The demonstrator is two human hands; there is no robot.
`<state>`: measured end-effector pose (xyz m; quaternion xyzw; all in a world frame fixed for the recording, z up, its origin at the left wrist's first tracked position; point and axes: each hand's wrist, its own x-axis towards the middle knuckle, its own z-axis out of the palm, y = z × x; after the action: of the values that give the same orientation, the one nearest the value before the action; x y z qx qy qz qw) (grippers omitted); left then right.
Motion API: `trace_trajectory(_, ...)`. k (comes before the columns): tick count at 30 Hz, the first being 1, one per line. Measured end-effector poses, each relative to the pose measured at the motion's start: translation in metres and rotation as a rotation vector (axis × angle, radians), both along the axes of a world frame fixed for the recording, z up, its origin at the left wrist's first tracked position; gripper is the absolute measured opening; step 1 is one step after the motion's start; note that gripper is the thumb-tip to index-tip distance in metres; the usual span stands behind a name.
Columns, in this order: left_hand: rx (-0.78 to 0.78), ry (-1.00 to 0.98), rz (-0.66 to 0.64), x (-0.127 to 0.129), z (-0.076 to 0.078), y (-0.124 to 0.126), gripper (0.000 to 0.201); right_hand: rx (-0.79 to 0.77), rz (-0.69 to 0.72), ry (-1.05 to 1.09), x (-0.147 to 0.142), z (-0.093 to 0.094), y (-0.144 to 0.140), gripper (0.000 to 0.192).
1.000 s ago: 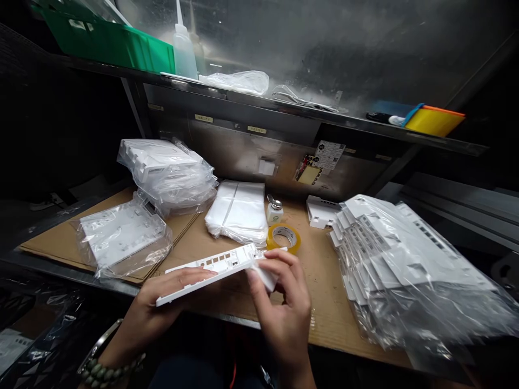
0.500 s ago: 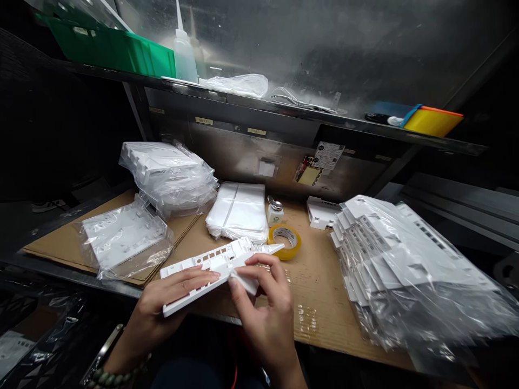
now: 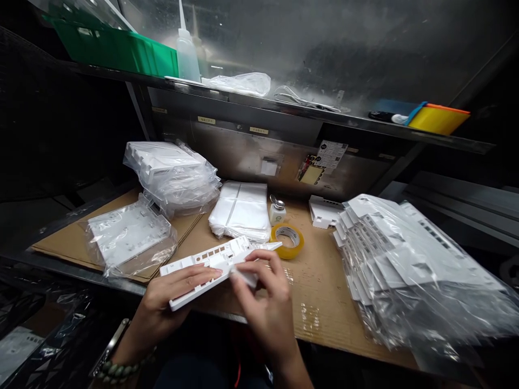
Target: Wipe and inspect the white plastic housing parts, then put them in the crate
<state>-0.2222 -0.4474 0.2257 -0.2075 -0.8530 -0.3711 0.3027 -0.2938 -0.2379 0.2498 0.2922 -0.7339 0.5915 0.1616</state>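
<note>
Left hand (image 3: 170, 286) gripping white casing (image 3: 227, 263), clear bags (image 3: 446, 313); white panels (image 3: 385, 232) inside

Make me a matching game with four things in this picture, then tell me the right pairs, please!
1. White plastic panel with square holes
2. Round yellow tape roll
3. Green plastic bin
4. Slanted pile of white plastic panels

A. Up on the metal shelf
B. Wrapped in clear plastic
C. Held in the left hand
D. Lying flat on brown cardboard

Right pairs: 1-C, 2-D, 3-A, 4-B
</note>
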Motion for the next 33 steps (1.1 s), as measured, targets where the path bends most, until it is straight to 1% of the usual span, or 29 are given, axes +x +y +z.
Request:
trace_trajectory(2, 0.115, -0.045, 0.033, 0.003, 0.000, 0.000, 0.042, -0.043, -0.145, 0.011, -0.013, -0.001, 0.013, 0.004)
trace_trajectory(4, 0.259, -0.078, 0.061, 0.006, 0.003, -0.001, 0.032, -0.142, -0.307, 0.029, -0.024, 0.000, 0.030, 0.005)
trace_trajectory(6, 0.362, -0.106, 0.056, 0.007, 0.007, -0.002, 0.023, -0.255, -0.429, 0.043, -0.027, 0.005, 0.045, 0.009)
trace_trajectory(8, 0.431, -0.149, 0.062, 0.007, 0.010, -0.002, 0.017, -0.331, -0.503, 0.066, -0.023, 0.013, 0.054, 0.011)
trace_trajectory(11, 0.522, -0.227, 0.123, 0.007, 0.012, -0.002, 0.018, -0.371, -0.538, 0.075, -0.015, 0.020, 0.060, 0.012)
trace_trajectory(13, 0.532, -0.236, 0.116, 0.006, 0.010, -0.003, 0.020, -0.380, -0.532, 0.069, -0.011, 0.021, 0.060, 0.012)
trace_trajectory(17, 0.466, -0.183, 0.046, 0.005, 0.007, -0.005, 0.022, -0.353, -0.480, 0.048, -0.011, 0.015, 0.059, 0.011)
trace_trajectory(23, 0.398, -0.198, 0.046, 0.004, 0.015, -0.004, 0.014, -0.302, -0.391, 0.025, -0.016, 0.006, 0.058, 0.012)
trace_trajectory(28, 0.342, -0.154, 0.051, 0.004, 0.023, 0.001, 0.019, -0.226, -0.238, -0.043, -0.014, 0.004, 0.052, 0.012)
trace_trajectory(33, 0.281, -0.147, 0.053, 0.002, 0.022, 0.000, 0.020, -0.185, -0.112, -0.068, -0.008, 0.004, 0.043, 0.011)
